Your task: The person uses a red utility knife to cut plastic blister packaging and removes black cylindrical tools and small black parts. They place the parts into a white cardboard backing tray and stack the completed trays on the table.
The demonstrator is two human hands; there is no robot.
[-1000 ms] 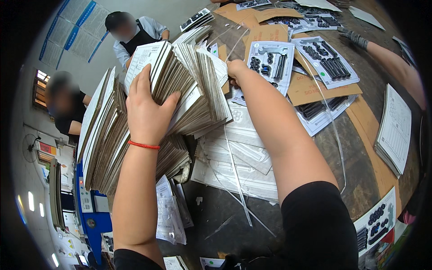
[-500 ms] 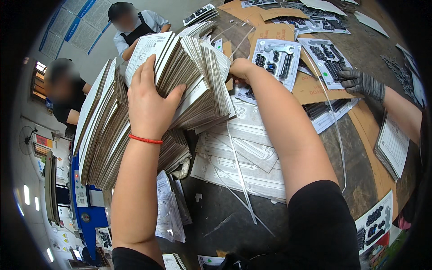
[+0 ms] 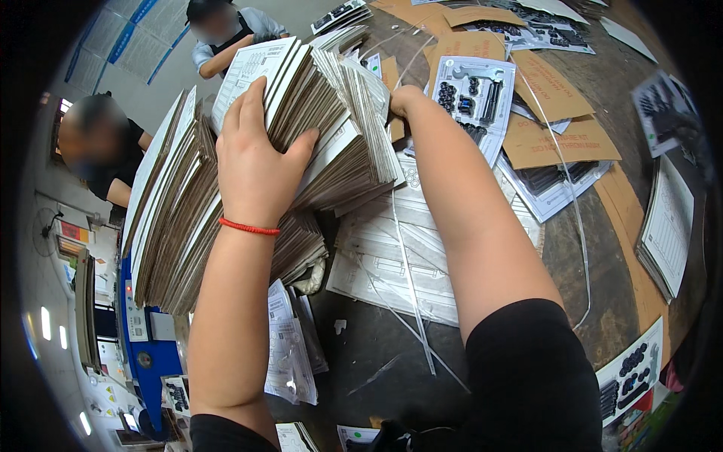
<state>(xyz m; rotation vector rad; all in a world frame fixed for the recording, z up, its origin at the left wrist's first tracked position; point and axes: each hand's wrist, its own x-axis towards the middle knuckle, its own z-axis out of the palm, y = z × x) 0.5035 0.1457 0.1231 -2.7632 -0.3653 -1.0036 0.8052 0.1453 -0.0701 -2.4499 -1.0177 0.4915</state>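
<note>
Both hands clamped the card stack [image 3: 331,128] at frame centre-top.
Left hand [image 3: 256,169] gripped its near face; right hand [image 3: 403,102] held the far right edge, stack leaning left.

So I've got this fat stack of cardboard cards [image 3: 331,128] in my grip, brown corrugated edges fanned out and a white printed face on top. It's tilted up off the table, leaning against another taller stack [image 3: 173,218] on the left, with its right end splaying loose.
</note>
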